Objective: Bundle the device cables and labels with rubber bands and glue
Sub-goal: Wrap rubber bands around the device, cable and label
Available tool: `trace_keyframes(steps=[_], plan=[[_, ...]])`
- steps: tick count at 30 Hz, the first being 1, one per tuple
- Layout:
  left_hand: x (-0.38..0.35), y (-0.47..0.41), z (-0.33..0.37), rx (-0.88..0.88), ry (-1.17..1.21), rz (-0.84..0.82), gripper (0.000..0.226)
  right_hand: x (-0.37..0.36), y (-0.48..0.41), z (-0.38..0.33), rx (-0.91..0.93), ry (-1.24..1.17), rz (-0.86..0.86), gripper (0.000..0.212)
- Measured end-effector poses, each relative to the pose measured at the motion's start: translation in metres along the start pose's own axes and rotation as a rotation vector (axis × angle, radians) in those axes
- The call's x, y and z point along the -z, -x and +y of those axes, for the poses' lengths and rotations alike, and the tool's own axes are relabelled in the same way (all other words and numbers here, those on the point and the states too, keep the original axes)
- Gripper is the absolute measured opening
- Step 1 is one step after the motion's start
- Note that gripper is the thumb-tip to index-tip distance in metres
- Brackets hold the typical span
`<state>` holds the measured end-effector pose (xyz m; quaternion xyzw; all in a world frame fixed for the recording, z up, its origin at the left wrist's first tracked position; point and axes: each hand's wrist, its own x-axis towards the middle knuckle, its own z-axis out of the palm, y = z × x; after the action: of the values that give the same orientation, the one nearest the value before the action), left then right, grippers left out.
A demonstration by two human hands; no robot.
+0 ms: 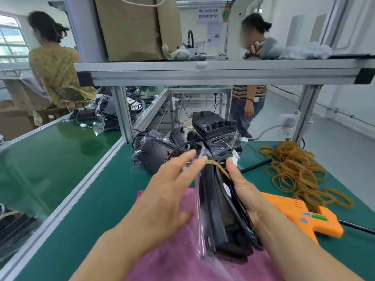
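Green anti-static mat (97,191) covers the bench; a second, glossier run of it lies to the left behind an aluminium rail.

Hands, left to right:
- Left hand (172,185): fingers straight and spread, motion-blurred, flat against the clear plastic bag (199,199). Nothing is closed in it. Cannot tell if a fingertip hooks the band.
- Device (215,216): black, held on edge above a pink sheet (172,254), between both hands. A black cable (253,238) is folded along its right side.
- Rubber band (216,165): one tan band stretched over the device's top end, from the left fingertips to the right thumb.
- Right hand (245,191): fingers wrapped round the device and cable, thumb upright at the top corner.

Progress, as a judgement: this unit is mid-banding, with the band partly on and not seated. No glue is visible on it. The orange glue gun (304,216) lies on the mat just right of the right wrist, in no hand. Loose rubber bands (294,171) are heaped beyond it. Bagged devices (182,147) are piled behind; I cannot tell whether they are finished.

Room: a grey-framed shelf (203,74) spans overhead and carries a cardboard box (132,27). One person sits far left and another stands right of centre. A power strip (288,126) hangs on the right post.
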<state>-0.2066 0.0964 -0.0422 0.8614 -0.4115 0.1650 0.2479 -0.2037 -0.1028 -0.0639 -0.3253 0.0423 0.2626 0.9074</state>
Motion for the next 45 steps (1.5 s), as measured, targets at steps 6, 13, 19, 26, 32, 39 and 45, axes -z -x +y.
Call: trace_keyframes(steps=[6,13,19,26,32,39,45], plan=[[-0.014,-0.002,0.009,-0.208,-0.022,0.038,0.053,-0.002,-0.004,-0.006,-0.077,0.108,0.198,0.050],[-0.008,-0.017,-0.004,0.230,0.280,-0.127,0.037,0.016,0.010,-0.001,0.146,0.588,0.416,0.059],[-0.008,0.006,-0.017,0.312,0.846,0.097,0.051,0.024,-0.001,-0.007,-0.077,0.806,0.271,0.022],[-0.015,0.010,-0.019,0.427,0.739,0.128,0.057,0.009,0.001,-0.007,0.148,0.922,0.279,0.022],[-0.022,0.008,-0.021,0.756,0.587,0.157,0.070,0.009,0.000,-0.003,0.262,0.565,0.112,0.078],[-0.030,0.005,-0.018,0.827,0.676,-0.001,0.046,0.011,-0.006,0.031,0.277,0.543,0.177,0.060],[-0.047,0.006,-0.026,1.027,0.884,-0.078,0.039,0.007,-0.004,0.021,0.212,1.073,0.523,0.049]])
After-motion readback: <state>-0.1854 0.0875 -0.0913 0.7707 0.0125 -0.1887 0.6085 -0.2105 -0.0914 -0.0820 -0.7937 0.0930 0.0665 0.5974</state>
